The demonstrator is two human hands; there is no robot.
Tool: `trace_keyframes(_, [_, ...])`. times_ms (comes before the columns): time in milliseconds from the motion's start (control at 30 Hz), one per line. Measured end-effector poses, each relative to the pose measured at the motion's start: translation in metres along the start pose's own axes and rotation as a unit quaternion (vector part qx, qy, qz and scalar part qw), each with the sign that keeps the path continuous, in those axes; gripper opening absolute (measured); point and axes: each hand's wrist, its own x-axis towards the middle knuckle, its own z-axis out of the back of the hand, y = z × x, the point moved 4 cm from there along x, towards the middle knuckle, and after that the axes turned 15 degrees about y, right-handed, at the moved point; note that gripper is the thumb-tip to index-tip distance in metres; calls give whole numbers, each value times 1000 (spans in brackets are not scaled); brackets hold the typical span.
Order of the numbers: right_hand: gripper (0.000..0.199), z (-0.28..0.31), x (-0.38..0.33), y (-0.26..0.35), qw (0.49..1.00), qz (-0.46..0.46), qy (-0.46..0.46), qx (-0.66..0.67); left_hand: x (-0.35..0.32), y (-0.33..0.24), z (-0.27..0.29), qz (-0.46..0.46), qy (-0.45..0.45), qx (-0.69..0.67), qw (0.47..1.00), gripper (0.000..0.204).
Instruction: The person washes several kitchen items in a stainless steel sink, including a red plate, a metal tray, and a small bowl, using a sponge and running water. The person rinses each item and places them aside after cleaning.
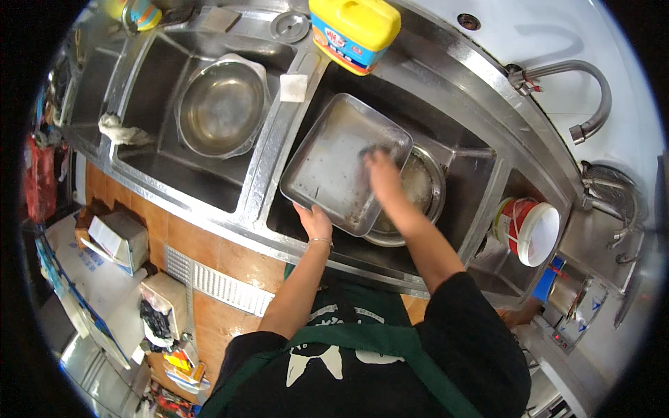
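Note:
A rectangular metal tray (330, 161) lies tilted in the middle sink basin, resting partly over a round metal bowl (436, 188) with cloudy water in it. My left hand (315, 221) grips the tray's near edge, its fingers tucked under the rim and partly hidden. Over the right part of the tray, my right hand (380, 171) is closed on a small dark scouring pad (365, 151), pressed against the tray's inner surface. Brownish marks show on the metal there.
In the left basin sits a large metal pot (223, 108). On the sink's back ledge stands a yellow jug (359, 31); a white square pad (293, 88) lies on the divider. A light-coloured rag (124, 131) hangs at left. To the right are a tub (536, 233) and a faucet (592, 70).

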Motion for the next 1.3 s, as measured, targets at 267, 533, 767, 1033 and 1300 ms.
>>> trace_keyframes(267, [42, 13, 11, -15, 999, 2, -17, -36, -8, -18, -4, -75, 33, 88, 993, 55])
trace_keyframes(533, [48, -51, -31, -4, 984, 20, 57, -165, -6, -8, -3, -73, 4, 50, 996, 48])
trace_keyframes(767, [43, -28, -42, 4, 982, -81, 125, 120, 11, -4, -16, 17, -15, -125, 992, 40])
trace_keyframes(1033, [28, -9, 19, -75, 998, 47, -9, -29, 18, -8, -17, 63, -58, -207, 975, 35])
trace_keyframes(1300, [13, -77, -58, -8, 932, 271, 170, -173, 27, -10, -28, 99, -37, -153, 983, 27])
